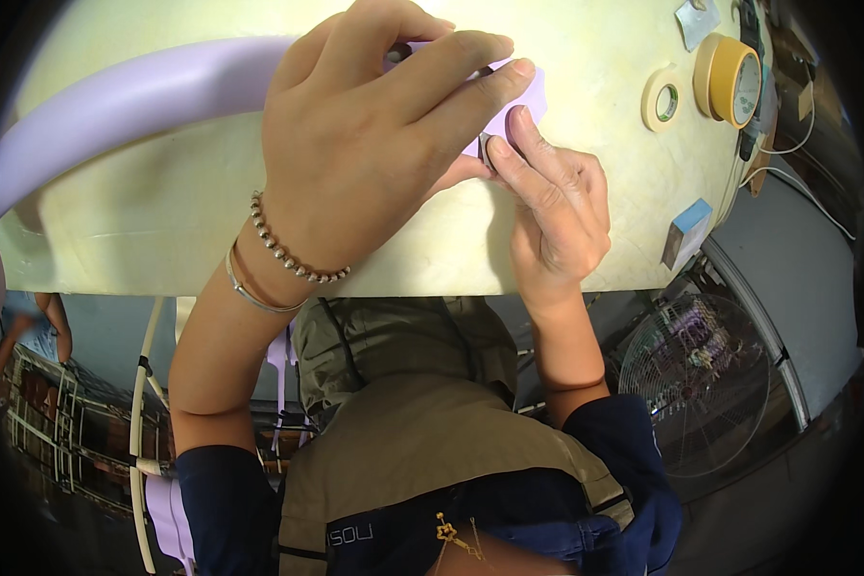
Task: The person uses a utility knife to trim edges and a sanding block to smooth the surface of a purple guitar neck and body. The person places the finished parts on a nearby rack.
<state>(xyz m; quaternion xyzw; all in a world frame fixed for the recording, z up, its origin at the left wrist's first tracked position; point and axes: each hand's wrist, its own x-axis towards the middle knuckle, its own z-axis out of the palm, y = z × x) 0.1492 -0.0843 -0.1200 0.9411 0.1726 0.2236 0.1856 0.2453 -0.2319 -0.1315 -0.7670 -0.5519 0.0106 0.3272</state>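
Lilac piece [536, 94], pale table [586, 91], likely fan [686, 408]

Short navy sleeves [223, 504] worn on both arms. Olive apron-like garment [422, 422] worn over navy top, edged at upper corners with dark straps [610, 504]. Pale lettering [350, 535] printed on top's chest. Left wrist [307, 230] circled by silvery beaded bracelet [283, 252] and thin metal bangle [243, 290]. Fine gold chain with flower-shaped pendant [445, 528] worn at neck.
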